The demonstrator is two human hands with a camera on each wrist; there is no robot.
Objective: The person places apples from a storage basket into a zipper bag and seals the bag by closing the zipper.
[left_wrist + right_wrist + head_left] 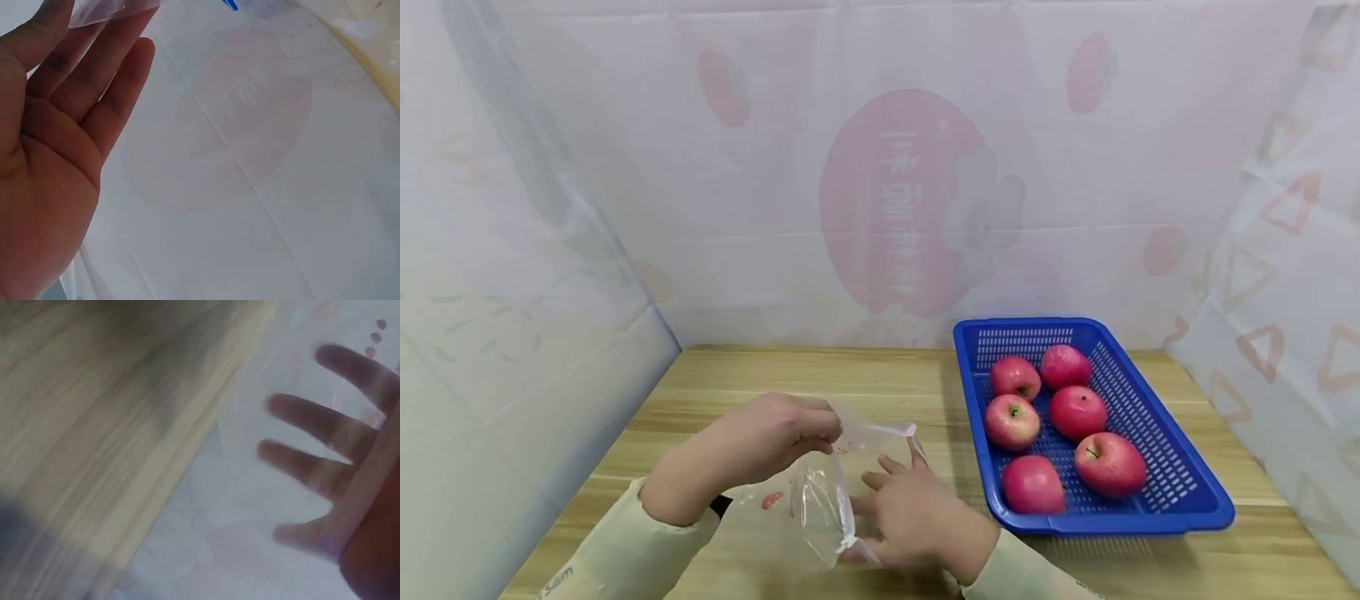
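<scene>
A clear plastic bag [820, 500] with small red prints and a pale rim lies across the front of the table, its mouth toward the right. My left hand [775, 442] pinches the upper edge of the bag between thumb and fingers. In the left wrist view the film [112, 9] shows at the fingertips of that left hand [69, 125]. My right hand [917, 517] reaches into the mouth, fingers spread. Through the film, the right wrist view shows the right hand's fingers [319, 422] straight and apart, holding nothing.
To the right stands a blue perforated basket [1157, 523] with several red apples [1109, 464] in it. The wood-grain table [760, 371] ends at a printed white cloth wall [737, 250]; similar cloth hangs on both sides.
</scene>
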